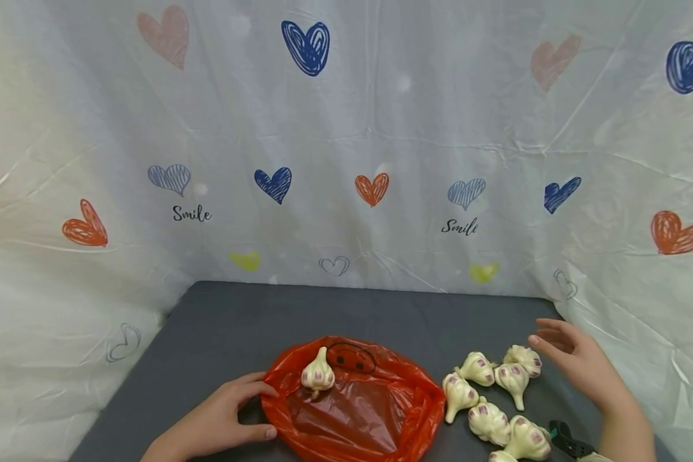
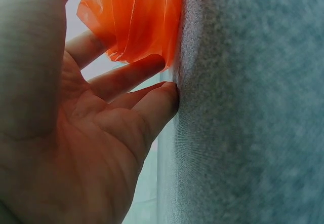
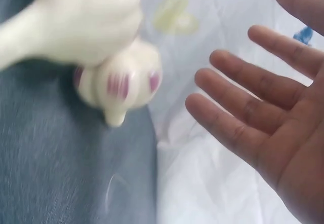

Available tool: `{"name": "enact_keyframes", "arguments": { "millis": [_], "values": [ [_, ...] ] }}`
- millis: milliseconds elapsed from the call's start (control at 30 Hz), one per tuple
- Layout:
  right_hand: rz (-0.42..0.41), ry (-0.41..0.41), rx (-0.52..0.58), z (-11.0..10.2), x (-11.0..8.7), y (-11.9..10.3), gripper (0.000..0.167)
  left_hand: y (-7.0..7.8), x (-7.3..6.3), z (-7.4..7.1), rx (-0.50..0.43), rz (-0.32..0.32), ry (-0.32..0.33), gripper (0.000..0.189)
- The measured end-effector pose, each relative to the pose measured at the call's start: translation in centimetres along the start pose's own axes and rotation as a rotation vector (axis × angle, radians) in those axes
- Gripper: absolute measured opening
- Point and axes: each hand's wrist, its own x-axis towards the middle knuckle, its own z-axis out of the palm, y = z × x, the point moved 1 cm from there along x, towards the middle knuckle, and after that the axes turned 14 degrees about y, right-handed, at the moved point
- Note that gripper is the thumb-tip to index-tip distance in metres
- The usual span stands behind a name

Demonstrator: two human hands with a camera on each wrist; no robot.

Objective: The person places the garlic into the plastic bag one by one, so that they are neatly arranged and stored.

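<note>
In the head view a red plastic bag [image 1: 358, 410] lies spread on the dark table with its mouth held wide. A single garlic bulb [image 1: 317, 372] sits inside at its far left. My left hand [image 1: 225, 414] rests against the bag's left side, fingers and thumb apart along the rim; in the left wrist view its fingers [image 2: 131, 77] reach beside the orange-looking plastic [image 2: 131, 21]. Over the table's right side hovers my right hand [image 1: 583, 362], fingers extended and holding nothing. Nearest to it is a garlic bulb [image 1: 522, 360], also seen in the right wrist view [image 3: 121, 77].
Several more garlic bulbs [image 1: 487, 420] lie grouped between the bag and my right forearm. A black strap piece [image 1: 568, 439] shows at the right wrist. White curtains with printed hearts [image 1: 372, 189] border the table [image 1: 254, 314] at the back and sides.
</note>
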Motion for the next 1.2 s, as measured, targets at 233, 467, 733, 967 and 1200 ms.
{"name": "enact_keyframes", "arguments": {
  "millis": [233, 467, 733, 967, 1200],
  "values": [
    [0.034, -0.009, 0.031, 0.0, -0.1, 1.9, 0.074, -0.2, -0.1, 0.0, -0.018, 0.015, 0.009, 0.041],
    [0.058, -0.024, 0.029, 0.4, 0.4, 2.4, 0.078, 0.0, -0.2, 0.0, -0.013, 0.009, 0.010, 0.042],
    [0.103, -0.047, 0.034, 1.7, 0.5, 3.9, 0.082, 0.1, -0.1, 0.0, 0.006, 0.001, -0.003, 0.043],
    [0.097, -0.049, 0.028, 2.5, 0.6, 4.6, 0.077, -0.1, -0.1, 0.0, 0.005, 0.005, 0.002, 0.043],
    [0.113, -0.068, -0.024, 2.8, 0.7, 4.4, 0.079, 0.1, -0.2, 0.0, 0.005, 0.008, 0.000, 0.044]
  ]
}}
